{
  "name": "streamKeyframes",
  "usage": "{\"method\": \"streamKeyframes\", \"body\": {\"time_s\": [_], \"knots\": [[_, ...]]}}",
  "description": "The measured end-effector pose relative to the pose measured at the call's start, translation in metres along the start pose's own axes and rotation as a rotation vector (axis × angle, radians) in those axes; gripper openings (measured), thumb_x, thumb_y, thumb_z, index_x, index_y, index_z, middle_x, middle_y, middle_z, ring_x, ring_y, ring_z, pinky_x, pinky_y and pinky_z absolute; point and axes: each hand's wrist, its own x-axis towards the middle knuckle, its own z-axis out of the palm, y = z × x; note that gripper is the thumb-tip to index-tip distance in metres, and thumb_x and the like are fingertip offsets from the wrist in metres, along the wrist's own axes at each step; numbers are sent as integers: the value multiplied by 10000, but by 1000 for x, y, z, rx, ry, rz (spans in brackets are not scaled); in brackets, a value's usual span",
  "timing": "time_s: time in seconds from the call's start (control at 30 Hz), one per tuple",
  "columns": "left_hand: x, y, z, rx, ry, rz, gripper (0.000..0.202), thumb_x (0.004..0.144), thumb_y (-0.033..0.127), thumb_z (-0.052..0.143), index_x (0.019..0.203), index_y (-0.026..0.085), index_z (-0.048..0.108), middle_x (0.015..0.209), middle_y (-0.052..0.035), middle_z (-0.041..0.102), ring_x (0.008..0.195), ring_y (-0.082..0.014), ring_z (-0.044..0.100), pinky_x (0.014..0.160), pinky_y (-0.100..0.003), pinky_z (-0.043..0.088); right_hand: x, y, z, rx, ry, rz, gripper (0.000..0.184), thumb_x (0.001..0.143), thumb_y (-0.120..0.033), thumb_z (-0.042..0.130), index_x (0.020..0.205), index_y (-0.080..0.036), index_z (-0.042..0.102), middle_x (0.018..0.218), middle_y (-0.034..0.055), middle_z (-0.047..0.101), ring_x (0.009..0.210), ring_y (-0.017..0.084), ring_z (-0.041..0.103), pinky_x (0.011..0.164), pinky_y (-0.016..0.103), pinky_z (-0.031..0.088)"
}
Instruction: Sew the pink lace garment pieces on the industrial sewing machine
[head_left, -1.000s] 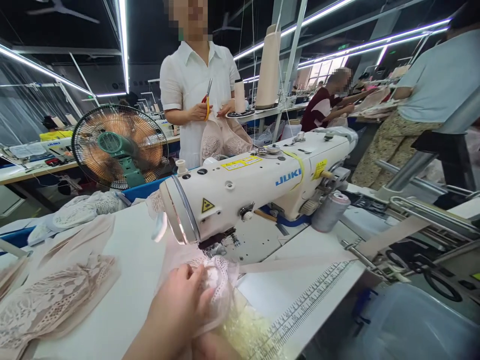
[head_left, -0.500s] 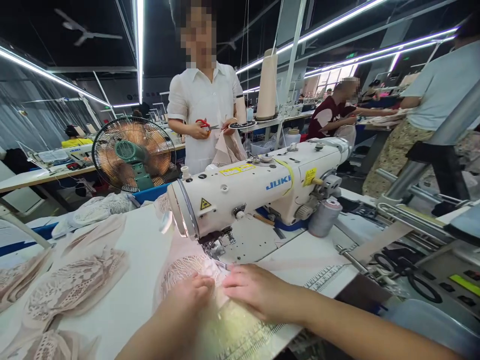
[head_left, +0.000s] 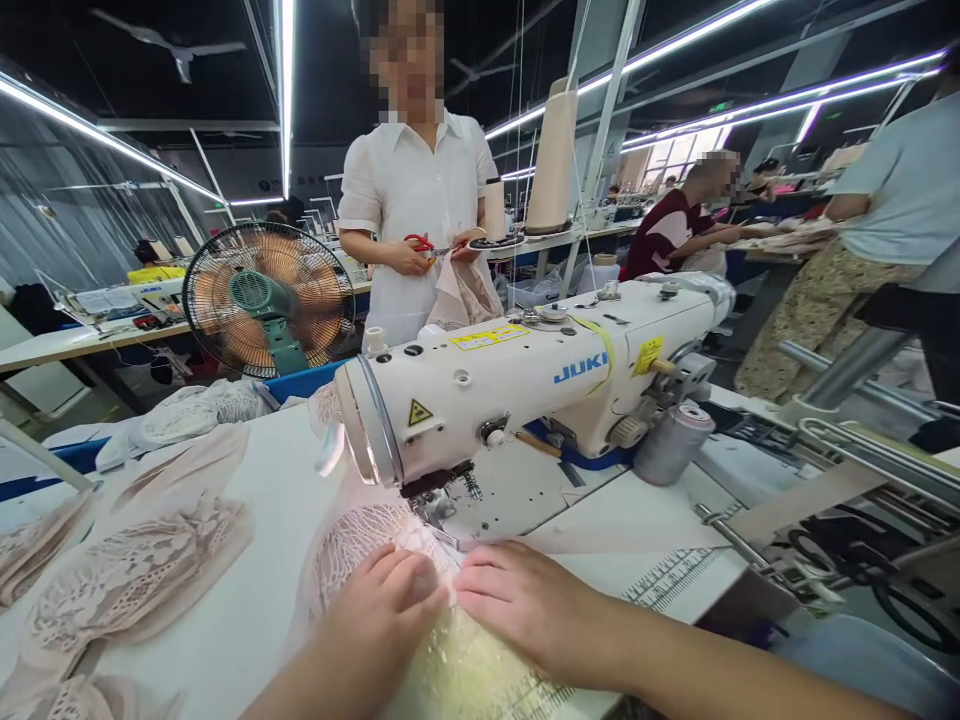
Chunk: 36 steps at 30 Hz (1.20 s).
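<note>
Pale pink lace fabric [head_left: 356, 545] lies at the needle end of a white sewing machine [head_left: 480, 385], with part of it under the presser foot [head_left: 431, 505]. My left hand [head_left: 394, 610] is closed on the near edge of this lace, its thumb against the bent fingers. Close beside it, my right hand [head_left: 525, 605] has its fingers pressed together at the same edge, just in front of the foot. The fingertips of both hands nearly meet. Under my palms, the cloth is partly hidden and washed out by yellowish light.
More lace pieces [head_left: 150, 570] lie on the table at the left. A grey thread cone [head_left: 673, 445] stands right of the machine. Behind it, a person in white [head_left: 420, 200] holds red-handled scissors [head_left: 421, 245] and lace. A large fan [head_left: 270, 300] stands at the back left.
My view has shifted slightly, so the machine sits further right. My left hand has turned, showing its thumb, and is closer to my right hand. Both hands stay at the lace.
</note>
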Motion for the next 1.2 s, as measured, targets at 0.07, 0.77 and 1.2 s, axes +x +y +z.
{"method": "streamKeyframes", "body": {"time_s": [0.07, 0.77, 1.2], "knots": [[1, -8, -1, -32, 6, 30, 319, 815, 77, 448, 1064, 187, 614, 1015, -109, 662, 900, -231, 620, 809, -459, 548, 5, 3, 2, -41, 7, -3, 293, 845, -129, 445, 1113, -146, 564, 1071, 59, 651, 1025, 210, 508, 845, 345, 401], [4, -58, 16, 26, 38, 57, 266, 945, 209, 411, 1042, 216, 658, 1051, -68, 687, 909, -193, 622, 792, -346, 525, 39, 13, 12, -218, 15, 38, 275, 901, -102, 350, 994, -126, 608, 979, 101, 620, 878, 211, 511, 772, 364, 396], [19, -75, 1, -351, -135, -362, 303, 963, 314, 360, 983, 277, 660, 861, 0, 695, 823, -165, 622, 788, -286, 496, 32, 14, 19, -130, 109, 82, 302, 903, -128, 354, 1052, -110, 617, 1117, 129, 615, 986, 210, 521, 850, 339, 434]]}}
